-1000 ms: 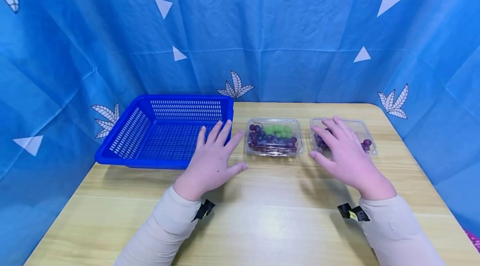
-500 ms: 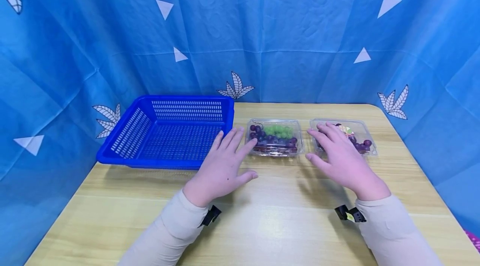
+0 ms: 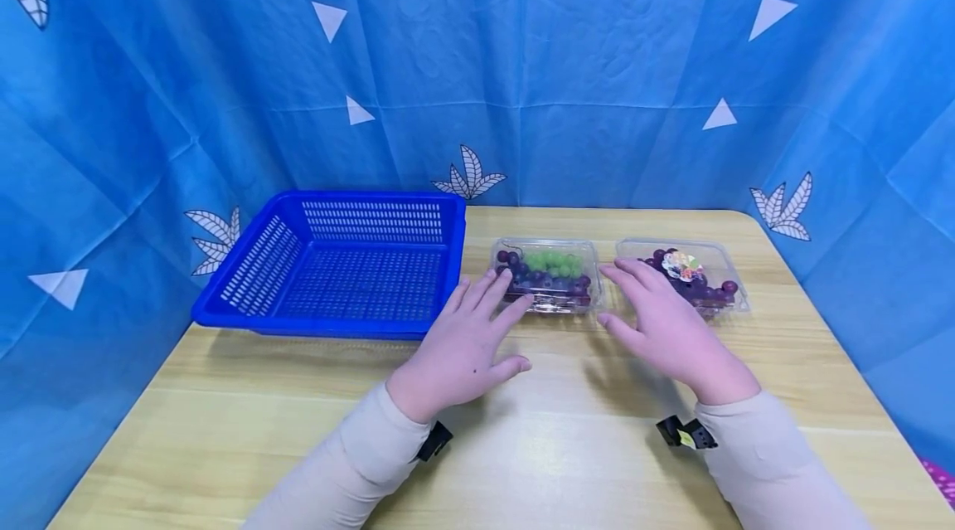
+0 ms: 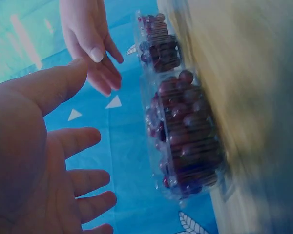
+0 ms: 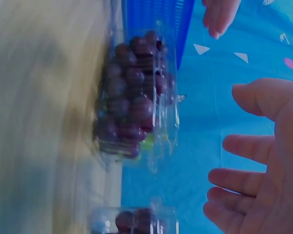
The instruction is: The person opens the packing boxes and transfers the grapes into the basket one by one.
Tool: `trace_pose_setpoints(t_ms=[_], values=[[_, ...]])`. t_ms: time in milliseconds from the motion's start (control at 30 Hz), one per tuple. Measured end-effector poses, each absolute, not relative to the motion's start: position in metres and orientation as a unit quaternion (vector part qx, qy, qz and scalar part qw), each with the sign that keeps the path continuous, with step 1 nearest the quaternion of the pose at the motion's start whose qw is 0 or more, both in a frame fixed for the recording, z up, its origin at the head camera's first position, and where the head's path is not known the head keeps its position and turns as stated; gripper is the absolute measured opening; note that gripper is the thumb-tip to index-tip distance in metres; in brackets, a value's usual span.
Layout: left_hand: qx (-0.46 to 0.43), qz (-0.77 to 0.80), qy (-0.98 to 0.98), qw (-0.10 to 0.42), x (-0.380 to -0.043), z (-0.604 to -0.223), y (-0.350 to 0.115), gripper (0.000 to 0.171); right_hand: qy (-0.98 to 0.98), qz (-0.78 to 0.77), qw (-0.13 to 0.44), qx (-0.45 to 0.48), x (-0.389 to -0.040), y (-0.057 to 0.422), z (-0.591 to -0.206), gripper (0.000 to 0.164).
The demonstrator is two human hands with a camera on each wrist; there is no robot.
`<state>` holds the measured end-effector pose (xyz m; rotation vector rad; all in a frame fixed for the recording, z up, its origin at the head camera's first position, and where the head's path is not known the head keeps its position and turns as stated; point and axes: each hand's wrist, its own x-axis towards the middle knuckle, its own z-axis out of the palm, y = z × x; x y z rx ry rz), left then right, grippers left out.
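Note:
A clear plastic box of dark and green grapes (image 3: 552, 265) stands at the table's middle back. To its right is a second clear box of dark grapes (image 3: 697, 285), with a round fruit sticker on its lid. My left hand (image 3: 462, 347) hovers with spread fingers at the near left of the middle box; its fingertips overlap that box in the head view. Over the table between the two boxes is my right hand (image 3: 667, 331), fingers extended, partly covering the right box. In the left wrist view, the left palm (image 4: 24, 146) holds nothing. Likewise bare is the right palm (image 5: 283, 170).
A blue perforated plastic basket (image 3: 358, 281) stands at the back left of the wooden table (image 3: 552, 447), left of the boxes. A blue patterned curtain (image 3: 597, 57) hangs close behind and along both sides.
The left hand has moved right and toward me, away from the basket to the middle box. My right hand has drifted left and nearer, uncovering more of the right box and its sticker.

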<state>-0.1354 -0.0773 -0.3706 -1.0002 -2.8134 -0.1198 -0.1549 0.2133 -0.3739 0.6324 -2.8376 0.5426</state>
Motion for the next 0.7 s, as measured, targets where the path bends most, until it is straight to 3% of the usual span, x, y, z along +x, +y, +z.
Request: trace_pose_setpoints(t_ms=[700], values=[[-0.323,-0.032,-0.943,0.073,-0.144,-0.391,-0.047,0.075,-0.952,0.227,0.032,0.202,-0.155,0.204,-0.392,0.082]])
